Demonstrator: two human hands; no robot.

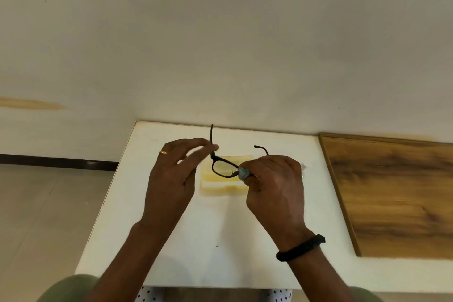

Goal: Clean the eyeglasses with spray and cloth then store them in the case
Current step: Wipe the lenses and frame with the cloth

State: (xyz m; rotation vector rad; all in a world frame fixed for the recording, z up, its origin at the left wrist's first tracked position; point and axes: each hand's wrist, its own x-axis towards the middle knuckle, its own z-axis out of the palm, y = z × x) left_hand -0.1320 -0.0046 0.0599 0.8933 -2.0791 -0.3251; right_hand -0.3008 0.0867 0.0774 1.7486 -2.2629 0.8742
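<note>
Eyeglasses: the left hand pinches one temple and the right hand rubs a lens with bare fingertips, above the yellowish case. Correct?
Not quite. The head view shows the right hand rubbing the lens with a bunched grey-blue cloth, not bare fingertips. The left hand does pinch one temple of the eyeglasses above the yellowish case.

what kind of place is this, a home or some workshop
Most likely a plain room in a home or office. A small white table stands against a bare off-white wall, a wood-grain tabletop sits beside it, and a dark skirting runs above the pale floor.
</note>
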